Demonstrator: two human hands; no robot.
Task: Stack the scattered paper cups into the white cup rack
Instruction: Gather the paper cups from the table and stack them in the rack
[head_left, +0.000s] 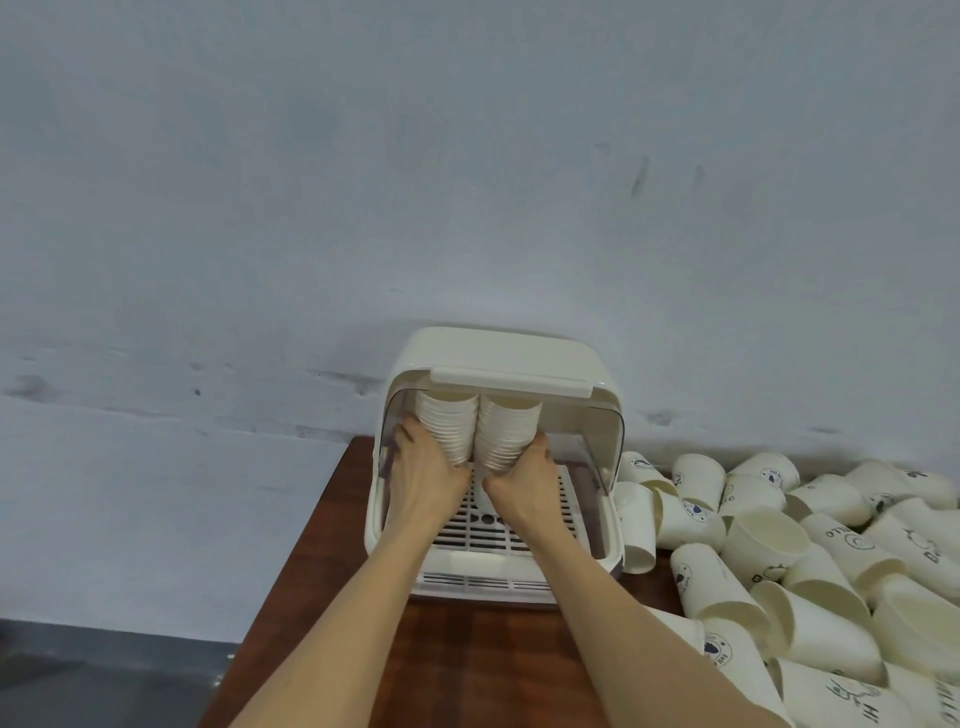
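- Pale scuffed wall (467, 182) behind, reddish-brown wooden tabletop (467, 665) up front, so the setup's pushed right against the wall.
- Left hand (423, 475) has its grip wrapped round the left tall stack of nested white paper cups (449, 426); right hand (524, 478) grasps the right stack (506, 431) the same way.
- Both stacks stand side by side, touching, deep inside the white plastic cup rack (493, 364) on its slotted tray (519, 525). My guess: gripping low steadies them while they get seated.
- Loose printed paper cups (779, 545) lie heaped on the tabletop right beside the rack, so plenty's left to do.
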